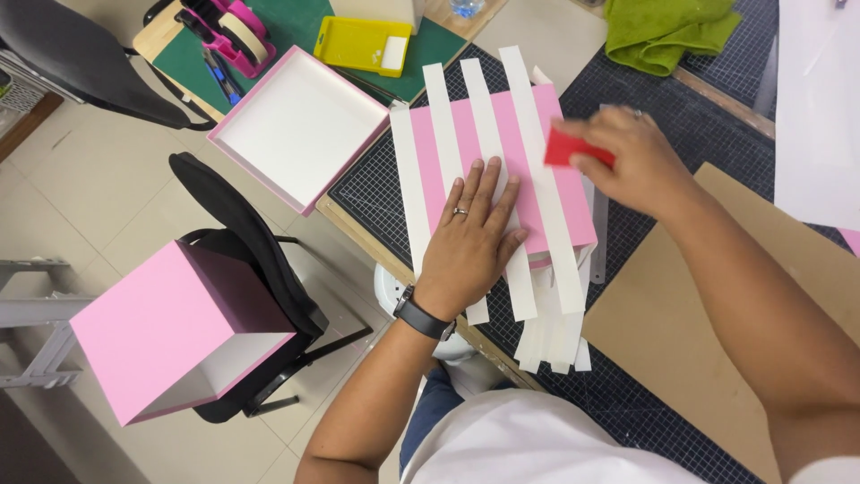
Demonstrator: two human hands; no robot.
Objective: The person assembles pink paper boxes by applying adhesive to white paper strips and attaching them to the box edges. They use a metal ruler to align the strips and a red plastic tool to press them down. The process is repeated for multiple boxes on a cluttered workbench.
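1. Left hand (pixel 470 246) is flat, fingers spread, palm pressing down on the pink panel (pixel 524 170) and the white strips (pixel 537 179) laid across it. No grip there, just an open hand pinning the work to the cutting mat (pixel 376 179) on the counter.
2. Right hand (pixel 627 157) has its grip pinched narrow on a small red scraper (pixel 573 148), its edge down on the strip nearest that hand.
3. To do this well, I'd judge: keep the scraper low and flat, press evenly along the strip's length, and keep the flat hand close so nothing shifts or creases.
4. The pink panel lies directly under both hands, strips running past its near edge and off the counter's edge.
5. Off to the side: an open white-lined box tray (pixel 300 125) on the counter, a pink box (pixel 170 327) on a chair, well apart.
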